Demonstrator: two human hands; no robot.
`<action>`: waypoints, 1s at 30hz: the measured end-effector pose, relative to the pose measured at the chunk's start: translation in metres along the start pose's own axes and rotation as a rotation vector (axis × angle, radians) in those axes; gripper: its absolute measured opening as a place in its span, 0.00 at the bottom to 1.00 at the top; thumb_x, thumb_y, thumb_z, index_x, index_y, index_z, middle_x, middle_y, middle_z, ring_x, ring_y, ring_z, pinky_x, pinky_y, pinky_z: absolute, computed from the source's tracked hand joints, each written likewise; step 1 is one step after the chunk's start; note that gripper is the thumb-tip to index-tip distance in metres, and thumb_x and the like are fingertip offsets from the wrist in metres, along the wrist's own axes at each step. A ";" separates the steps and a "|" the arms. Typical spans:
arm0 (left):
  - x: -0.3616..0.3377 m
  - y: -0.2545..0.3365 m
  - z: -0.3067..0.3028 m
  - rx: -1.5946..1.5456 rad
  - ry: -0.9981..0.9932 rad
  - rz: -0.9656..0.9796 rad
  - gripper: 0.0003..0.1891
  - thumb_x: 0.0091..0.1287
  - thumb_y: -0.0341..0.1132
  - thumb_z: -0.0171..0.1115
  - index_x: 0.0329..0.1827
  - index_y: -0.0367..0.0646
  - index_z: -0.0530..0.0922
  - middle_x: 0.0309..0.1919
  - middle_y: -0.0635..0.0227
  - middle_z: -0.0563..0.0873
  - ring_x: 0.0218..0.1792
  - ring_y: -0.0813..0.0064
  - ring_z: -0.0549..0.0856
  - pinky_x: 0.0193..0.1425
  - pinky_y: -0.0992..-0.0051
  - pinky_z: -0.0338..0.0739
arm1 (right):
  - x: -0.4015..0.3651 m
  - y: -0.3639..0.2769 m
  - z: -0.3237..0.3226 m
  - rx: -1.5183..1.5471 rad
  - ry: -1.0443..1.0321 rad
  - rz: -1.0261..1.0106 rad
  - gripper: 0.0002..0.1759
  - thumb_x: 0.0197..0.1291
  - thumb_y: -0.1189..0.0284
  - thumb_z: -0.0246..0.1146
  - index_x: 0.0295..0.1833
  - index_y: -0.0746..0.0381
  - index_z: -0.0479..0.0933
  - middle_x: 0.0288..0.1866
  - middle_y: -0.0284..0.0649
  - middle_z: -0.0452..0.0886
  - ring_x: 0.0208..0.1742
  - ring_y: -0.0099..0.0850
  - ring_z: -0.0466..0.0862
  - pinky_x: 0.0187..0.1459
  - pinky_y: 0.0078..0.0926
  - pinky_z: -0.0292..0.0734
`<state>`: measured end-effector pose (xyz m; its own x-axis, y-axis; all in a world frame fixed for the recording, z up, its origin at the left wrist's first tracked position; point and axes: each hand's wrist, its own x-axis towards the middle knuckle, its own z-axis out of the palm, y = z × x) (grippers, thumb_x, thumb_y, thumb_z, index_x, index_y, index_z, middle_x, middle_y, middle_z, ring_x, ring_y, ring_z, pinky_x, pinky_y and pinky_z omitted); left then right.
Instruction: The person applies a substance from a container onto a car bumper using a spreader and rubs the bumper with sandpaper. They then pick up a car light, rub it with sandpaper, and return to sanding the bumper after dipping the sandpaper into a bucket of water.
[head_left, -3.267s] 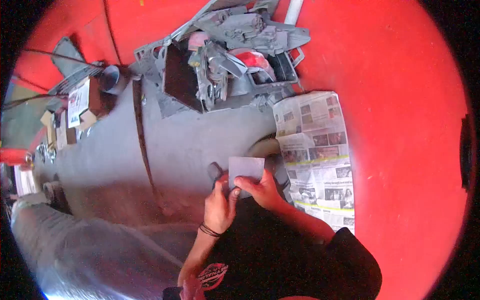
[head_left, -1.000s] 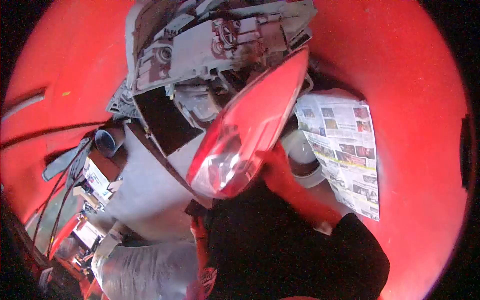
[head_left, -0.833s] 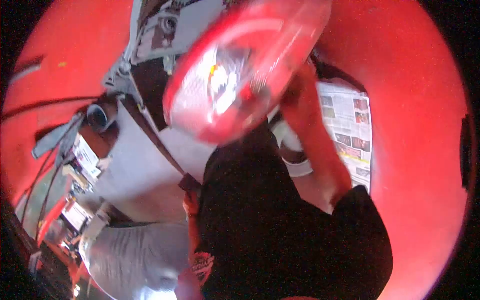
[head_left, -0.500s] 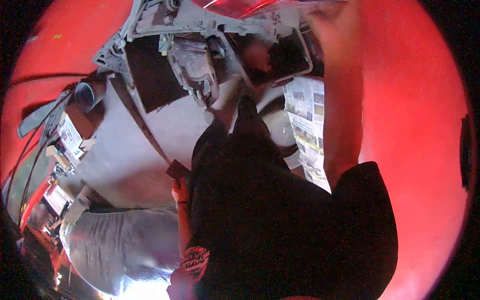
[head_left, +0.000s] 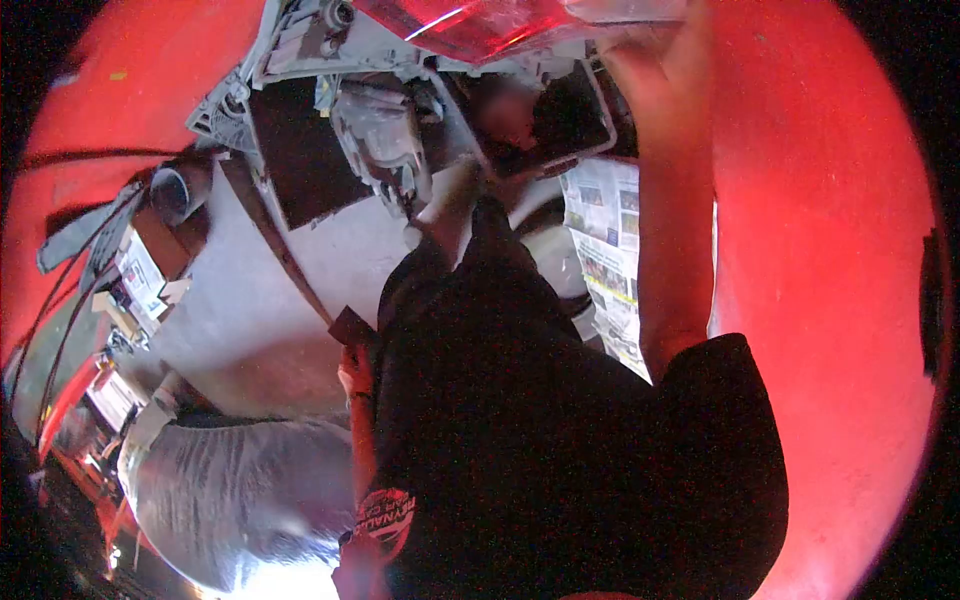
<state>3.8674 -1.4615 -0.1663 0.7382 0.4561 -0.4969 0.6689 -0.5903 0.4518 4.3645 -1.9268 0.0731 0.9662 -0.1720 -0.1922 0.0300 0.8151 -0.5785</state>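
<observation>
At the top edge of the head view is a glossy, see-through red lens [head_left: 490, 28], like a car tail light, partly cut off by the frame. My right hand [head_left: 650, 65] is raised at its right end, thumb and fingers closed on it; the fingertips are partly out of view. My left hand [head_left: 354, 372] hangs low beside my body, its fingers around a small dark rectangular block [head_left: 352, 328]. What the block is made of cannot be made out.
Dusty grey parts [head_left: 380, 130] and a dark-centred frame [head_left: 605, 110] stand ahead. Newspaper sheet [head_left: 605, 230] hangs at right beside a red surface [head_left: 830, 250]. Left are a grey tube [head_left: 180, 190], a cardboard box [head_left: 155, 245], hoses and a plastic-covered bulky shape [head_left: 240, 480].
The red lens has come down and to the left, showing more of itself. My right hand has shifted slightly left with it. My left hand and the dark block have barely moved.
</observation>
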 end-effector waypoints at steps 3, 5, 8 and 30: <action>0.008 0.011 0.001 0.080 -0.034 -0.076 0.22 0.76 0.53 0.62 0.54 0.40 0.84 0.42 0.47 0.91 0.46 0.45 0.90 0.48 0.52 0.82 | 0.000 -0.011 -0.023 0.091 -0.165 0.052 0.16 0.74 0.56 0.65 0.58 0.54 0.82 0.49 0.33 0.88 0.43 0.27 0.87 0.39 0.26 0.85; 0.013 0.013 0.001 0.072 -0.050 -0.063 0.21 0.76 0.51 0.61 0.54 0.40 0.84 0.42 0.47 0.91 0.46 0.42 0.90 0.47 0.51 0.82 | -0.014 -0.015 -0.023 0.106 -0.138 0.082 0.17 0.76 0.56 0.61 0.60 0.55 0.82 0.52 0.34 0.88 0.48 0.30 0.88 0.46 0.32 0.87; 0.027 -0.024 0.018 0.070 -0.018 0.044 0.20 0.77 0.50 0.60 0.55 0.41 0.84 0.42 0.46 0.90 0.46 0.39 0.89 0.46 0.50 0.81 | -0.032 -0.012 -0.019 0.084 -0.067 0.004 0.19 0.78 0.56 0.59 0.62 0.56 0.81 0.53 0.35 0.88 0.51 0.33 0.88 0.52 0.37 0.87; 0.056 0.023 -0.005 0.065 -0.027 0.095 0.24 0.79 0.51 0.58 0.54 0.35 0.84 0.44 0.45 0.90 0.45 0.48 0.90 0.47 0.53 0.80 | -0.173 0.076 -0.096 0.139 0.462 0.441 0.38 0.67 0.49 0.67 0.74 0.61 0.73 0.68 0.43 0.82 0.65 0.43 0.83 0.70 0.45 0.78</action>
<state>3.9240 -1.4459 -0.1798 0.7951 0.3780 -0.4743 0.5879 -0.6725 0.4495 4.1753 -1.8883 -0.0133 0.6867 0.0006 -0.7269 -0.2817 0.9221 -0.2654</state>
